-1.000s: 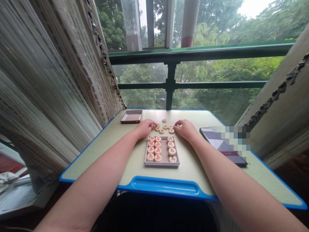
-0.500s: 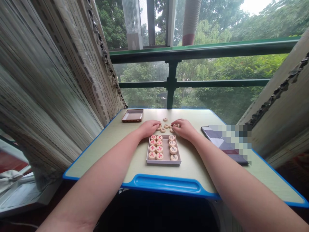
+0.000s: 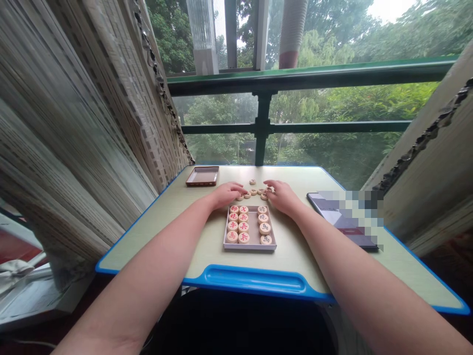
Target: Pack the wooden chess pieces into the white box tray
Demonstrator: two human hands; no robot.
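A shallow white tray lies in the middle of the table and holds several round wooden chess pieces in rows, marked in red and black. Just beyond its far edge lie several loose pieces. My left hand rests at the left of that loose group, fingers curled down with the tips among the pieces. My right hand is at the right of the group, thumb and fingers pinched on a loose piece.
A brown box lid sits at the far left of the table. A dark phone lies to the right. Curtains hang close on the left and right. A green window rail stands behind the table.
Both hands have crept a little closer together over the loose pieces, and these now lie more tightly bunched. The view has shifted slightly; the tray has not moved on the table.
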